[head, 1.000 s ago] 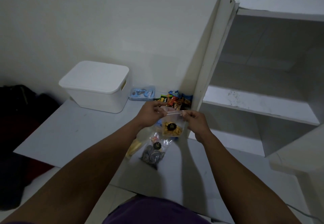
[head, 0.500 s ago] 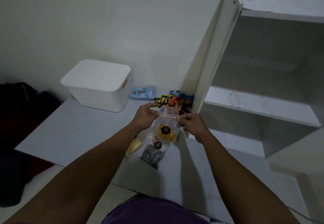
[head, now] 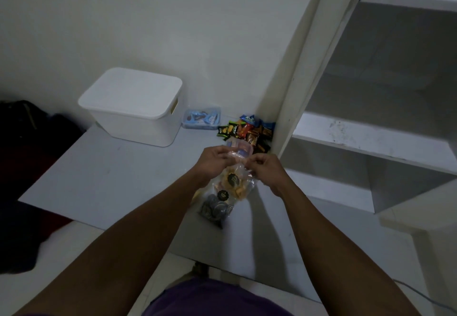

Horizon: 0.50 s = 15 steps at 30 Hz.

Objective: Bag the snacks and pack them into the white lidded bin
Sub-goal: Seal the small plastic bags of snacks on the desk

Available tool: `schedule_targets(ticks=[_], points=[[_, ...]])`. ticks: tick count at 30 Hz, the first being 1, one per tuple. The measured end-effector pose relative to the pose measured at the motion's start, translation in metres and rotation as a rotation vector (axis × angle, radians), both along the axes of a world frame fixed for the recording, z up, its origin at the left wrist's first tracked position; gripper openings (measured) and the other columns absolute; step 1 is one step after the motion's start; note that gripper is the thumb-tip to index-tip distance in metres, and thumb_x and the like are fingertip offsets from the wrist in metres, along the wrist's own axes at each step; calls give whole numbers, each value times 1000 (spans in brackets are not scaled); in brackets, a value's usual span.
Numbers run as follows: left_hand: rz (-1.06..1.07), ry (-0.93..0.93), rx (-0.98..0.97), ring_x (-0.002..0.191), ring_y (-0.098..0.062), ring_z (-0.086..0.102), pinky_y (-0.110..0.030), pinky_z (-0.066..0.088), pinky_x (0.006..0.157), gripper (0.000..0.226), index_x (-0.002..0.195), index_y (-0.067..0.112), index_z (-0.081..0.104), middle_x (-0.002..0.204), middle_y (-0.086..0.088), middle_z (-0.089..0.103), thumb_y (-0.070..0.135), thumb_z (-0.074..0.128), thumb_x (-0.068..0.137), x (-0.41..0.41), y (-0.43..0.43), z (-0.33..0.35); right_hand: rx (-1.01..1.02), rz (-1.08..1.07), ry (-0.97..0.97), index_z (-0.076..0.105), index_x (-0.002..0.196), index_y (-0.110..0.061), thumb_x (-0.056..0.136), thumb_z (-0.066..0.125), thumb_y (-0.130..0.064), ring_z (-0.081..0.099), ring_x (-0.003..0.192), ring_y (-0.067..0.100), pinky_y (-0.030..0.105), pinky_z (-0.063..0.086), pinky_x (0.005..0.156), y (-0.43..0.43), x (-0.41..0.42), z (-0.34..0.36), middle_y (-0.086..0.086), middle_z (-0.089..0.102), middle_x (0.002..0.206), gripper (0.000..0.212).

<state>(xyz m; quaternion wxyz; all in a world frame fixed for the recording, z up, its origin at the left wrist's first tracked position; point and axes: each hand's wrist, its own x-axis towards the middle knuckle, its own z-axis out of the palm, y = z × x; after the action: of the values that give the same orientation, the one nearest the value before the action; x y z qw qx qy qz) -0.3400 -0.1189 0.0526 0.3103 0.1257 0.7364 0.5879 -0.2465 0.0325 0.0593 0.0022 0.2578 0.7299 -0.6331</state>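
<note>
- Clear plastic is forming the zip bag (head: 235, 183) at the centre: it is holding orange-yellow snacks, is wearing a round dark sticker, and is hanging just above the desk (head: 99, 179) between the two hands.
- The left hand (head: 214, 157) is pinching the bag's top edge from the left, with its fingers curled onto it.
- The right hand (head: 266, 167) is pinching the same edge from the right, and its fingertips are sitting close to those of the left.
- A second clear bag (head: 215, 210), filled with dark round snacks and bearing a like sticker, is lying flat on the desk just below the held one, which is partly overlapping it.
- Something pale yellow (head: 196, 195) is peeking out beside the left wrist; I cannot tell what it is.
- A pile of wrapped snacks (head: 247, 130) is lying just beyond the hands, against the upright of the white shelf unit (head: 371, 142).
- A small clear pack of blue packets (head: 201, 119) is sitting between that pile and the bin.
- The white lidded bin (head: 133, 107) is standing at the far left of the desk by the wall, with its lid on, well apart from the hands.
- A dark bag (head: 24, 137) is lying on the floor to the left of the desk.
</note>
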Motion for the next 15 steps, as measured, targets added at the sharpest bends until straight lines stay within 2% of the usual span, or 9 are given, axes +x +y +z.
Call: schedule_targets(ticks=[2,5,8,10,11,13,15], points=[[44,-29,-12,67,-3,64,-16,48,54,26,116,11,68,94,-4,70,9,66,90,2,0,-4,9,-18,-12,73,86,-6,91,67,-7,57,61,10,16,47,51,-1,-1,-6,4,68,76,8],[118,-41,9,55,5,62,-10,46,49,31,123,7,64,96,-8,65,4,60,93,7,1,-14,-7,16,-39,74,90,-2,92,65,-10,62,65,12,21,51,56,-2,0,-11,6,71,80,11],[182,15,-8,67,-3,65,-13,50,53,37,127,6,61,105,-11,67,2,62,90,12,3,-25,1,54,-107,76,85,-11,92,62,-9,62,67,16,29,50,62,-3,-1,-17,8,72,84,16],[272,-23,-1,81,-18,68,-27,58,63,36,117,10,63,108,-14,69,6,73,83,16,6,-30,-12,33,-141,77,80,-11,88,62,-7,58,68,23,35,49,65,-3,0,-24,12,70,80,17],[323,-38,-24,83,-22,68,-34,60,68,31,104,14,63,104,-13,69,11,79,78,18,7,-33,-16,12,-152,76,80,-10,87,63,-7,57,69,25,37,48,65,-3,0,-27,15,68,78,16],[336,-98,-55,75,-23,67,-36,59,68,21,86,15,64,91,-14,69,20,82,76,23,7,-37,-5,-4,-175,76,83,-6,88,63,-10,56,71,26,38,47,63,-4,0,-31,17,66,78,13],[241,-275,34,75,-26,65,-36,55,68,18,89,6,68,87,-17,68,21,76,83,29,8,-37,9,20,-193,75,88,-5,89,63,-12,55,71,24,36,45,63,-7,1,-31,16,67,81,14]])
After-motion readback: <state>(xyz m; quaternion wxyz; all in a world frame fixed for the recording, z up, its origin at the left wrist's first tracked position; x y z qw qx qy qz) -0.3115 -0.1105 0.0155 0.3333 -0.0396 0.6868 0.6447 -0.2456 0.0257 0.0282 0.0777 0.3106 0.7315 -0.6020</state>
